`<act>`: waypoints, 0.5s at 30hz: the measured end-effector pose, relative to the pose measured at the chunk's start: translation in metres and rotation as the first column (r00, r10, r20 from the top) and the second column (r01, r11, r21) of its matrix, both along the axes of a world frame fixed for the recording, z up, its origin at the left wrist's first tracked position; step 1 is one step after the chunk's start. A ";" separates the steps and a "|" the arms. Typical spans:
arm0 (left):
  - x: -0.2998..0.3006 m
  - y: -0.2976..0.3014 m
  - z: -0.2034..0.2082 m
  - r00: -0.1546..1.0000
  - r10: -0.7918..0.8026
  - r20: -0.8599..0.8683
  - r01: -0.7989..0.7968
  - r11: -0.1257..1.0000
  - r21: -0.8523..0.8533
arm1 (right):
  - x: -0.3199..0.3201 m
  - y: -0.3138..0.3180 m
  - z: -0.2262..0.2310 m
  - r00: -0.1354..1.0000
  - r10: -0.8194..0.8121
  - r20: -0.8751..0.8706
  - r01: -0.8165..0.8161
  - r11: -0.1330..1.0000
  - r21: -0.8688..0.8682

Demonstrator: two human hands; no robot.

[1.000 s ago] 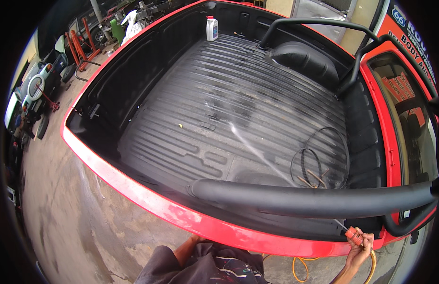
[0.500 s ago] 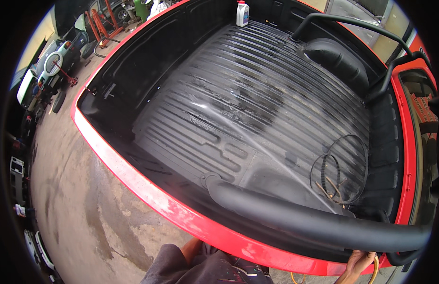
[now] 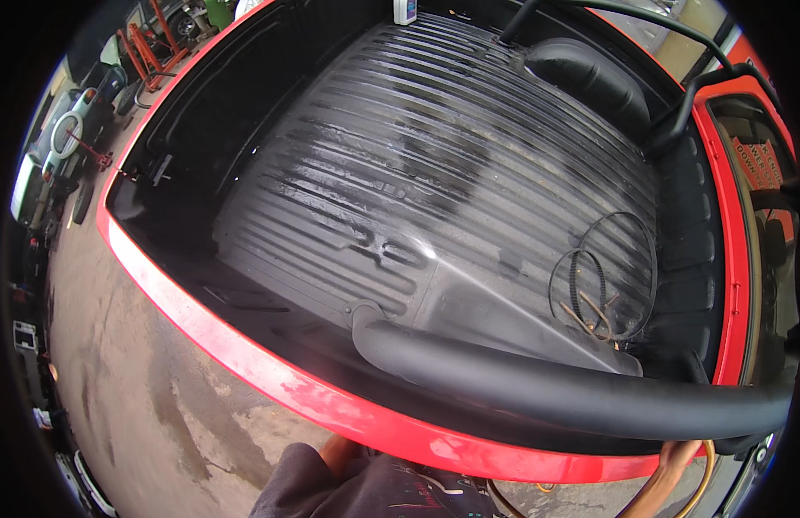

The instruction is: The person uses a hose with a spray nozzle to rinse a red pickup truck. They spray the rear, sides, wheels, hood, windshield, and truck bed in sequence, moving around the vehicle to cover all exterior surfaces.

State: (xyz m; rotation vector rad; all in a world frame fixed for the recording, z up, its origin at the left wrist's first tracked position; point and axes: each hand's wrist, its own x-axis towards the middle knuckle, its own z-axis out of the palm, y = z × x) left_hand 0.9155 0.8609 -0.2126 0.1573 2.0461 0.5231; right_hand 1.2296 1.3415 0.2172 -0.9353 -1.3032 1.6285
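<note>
My right hand (image 3: 678,454) is at the red side rail (image 3: 357,414) of a pickup bed, just under a thick black roll bar (image 3: 572,393). A yellowish hose (image 3: 705,483) curves up to this hand, which is closed on it; the bar hides most of the fingers. A pale streak, apparently a water jet, runs along the near wheel arch (image 3: 477,302) inside the bed. Wet patches shine on the black ribbed bed liner (image 3: 503,164). Of my left arm only a bit of forearm (image 3: 338,452) shows below the rail; the hand is out of sight.
A black ribbed belt (image 3: 576,285) lies looped with brown stick-like pieces (image 3: 600,318) near the cab end. A white bottle (image 3: 405,10) stands at the far side. Red stands (image 3: 139,56) and a vehicle's rear with a spare wheel (image 3: 67,134) are at the left.
The view has shifted, so the bed sits higher and further left. The jet has swung from the middle of the ribbed floor to the near wheel arch.
</note>
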 end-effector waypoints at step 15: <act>-0.014 -0.052 -0.015 0.997 0.074 -0.014 -0.075 0.995 -0.067 | 0.103 0.077 0.017 0.981 -0.137 0.134 0.154 0.980 -0.128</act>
